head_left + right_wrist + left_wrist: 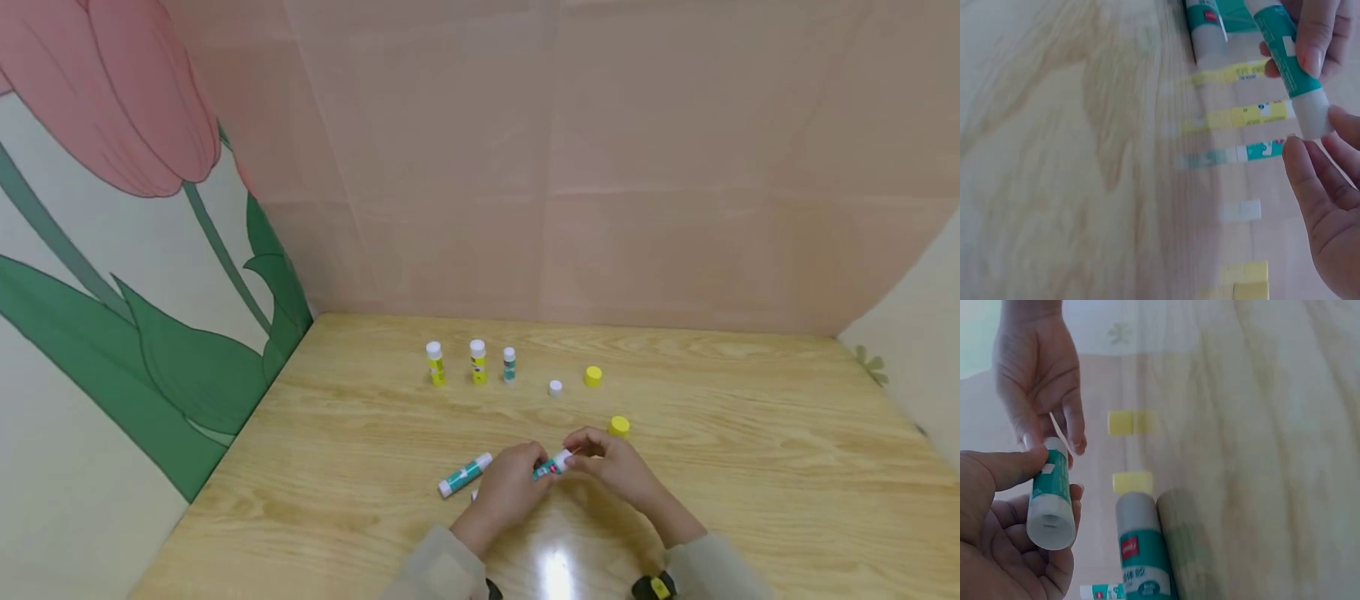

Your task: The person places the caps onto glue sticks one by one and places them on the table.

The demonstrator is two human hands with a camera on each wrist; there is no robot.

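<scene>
My left hand (513, 483) grips a teal-and-white glue stick (552, 467) between thumb and fingers, tilted above the table. At its white cap end, my right hand (618, 471) pinches the cap (1312, 115) between thumb and forefinger. The cap is on the stick. In the left wrist view, the white base (1051, 523) of the stick faces the camera. Left of the left hand lies a larger teal glue stick (465, 476) with white ends. A small white end (475, 496) shows beside the left wrist; the rest is hidden.
Two yellow glue sticks with white caps (437, 364) (478, 362) and a small teal one (509, 365) stand upright at the back. To their right are a white cap (555, 388) and two yellow caps (593, 377) (618, 427). A pink backdrop (555, 167) rises behind the wooden table (337, 450).
</scene>
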